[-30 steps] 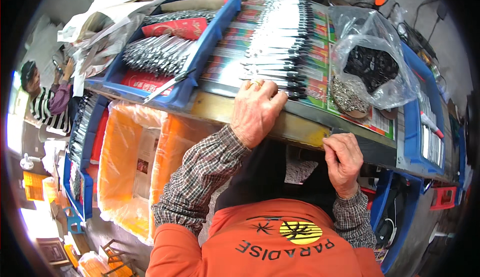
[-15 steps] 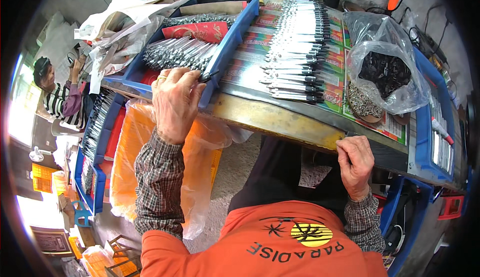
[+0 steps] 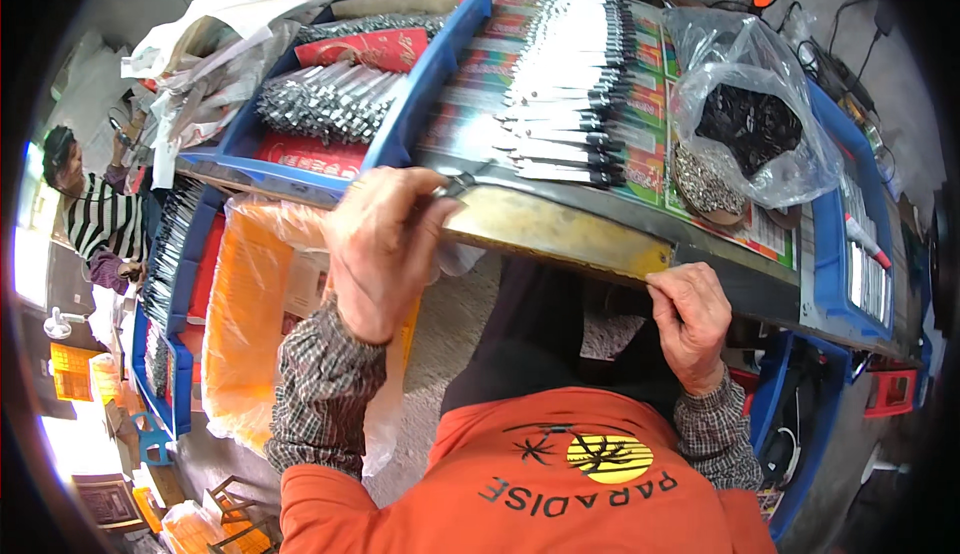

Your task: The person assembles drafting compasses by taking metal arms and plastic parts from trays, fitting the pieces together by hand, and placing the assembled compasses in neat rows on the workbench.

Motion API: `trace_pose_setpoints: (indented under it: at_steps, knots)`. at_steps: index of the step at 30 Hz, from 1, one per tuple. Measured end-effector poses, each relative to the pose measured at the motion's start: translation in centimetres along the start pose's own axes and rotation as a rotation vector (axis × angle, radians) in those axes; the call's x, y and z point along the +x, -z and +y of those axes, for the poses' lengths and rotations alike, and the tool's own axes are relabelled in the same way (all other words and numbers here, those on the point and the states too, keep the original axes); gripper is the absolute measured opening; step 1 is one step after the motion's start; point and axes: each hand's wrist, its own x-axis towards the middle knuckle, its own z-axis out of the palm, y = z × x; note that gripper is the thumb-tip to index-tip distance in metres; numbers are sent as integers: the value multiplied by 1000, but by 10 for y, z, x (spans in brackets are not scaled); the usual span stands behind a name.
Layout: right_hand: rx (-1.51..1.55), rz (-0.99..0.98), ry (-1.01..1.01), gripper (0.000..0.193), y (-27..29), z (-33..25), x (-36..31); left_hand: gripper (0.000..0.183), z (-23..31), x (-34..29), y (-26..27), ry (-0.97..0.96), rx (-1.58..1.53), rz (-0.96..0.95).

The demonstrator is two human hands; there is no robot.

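My left hand (image 3: 385, 249) is closed on a pen (image 3: 456, 186) at the front edge of the table; only its dark end shows past my fingers, slightly blurred. My right hand (image 3: 692, 319) is pinched at the table edge (image 3: 560, 226), further right; whatever its fingers hold, if anything, is hidden. Beyond my left hand is a blue tray (image 3: 400, 124) with a pile of clear pens (image 3: 330, 102) and a red card (image 3: 362, 49). A long row of pens (image 3: 568, 84) with black ends lies on the table between the hands.
A clear plastic bag (image 3: 812, 159) of small black parts (image 3: 750, 134) stands beside a dish of tiny metal parts (image 3: 708, 182). A blue tray (image 3: 820, 264) sits far right. An orange bin (image 3: 240, 304) lined with plastic is below left. Another person (image 3: 105, 204) sits at left.
My left hand has come back from the blue tray toward the table edge, moving right and nearer with the pen. My right hand stays pinched at the edge. The view has shifted slightly.
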Motion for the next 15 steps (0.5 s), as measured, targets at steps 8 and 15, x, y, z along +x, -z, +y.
trace_pose_setpoints:
  at_steps: [8, 15]
  knots:
    - [428, -181, -198, 13, -7, -29, -5, 13, 49, -36, -62, 618, -1012, -404]
    - [851, -360, -664, 13, -10, -38, -25, 17, 61, -50, -90, 767, -1407, -445]
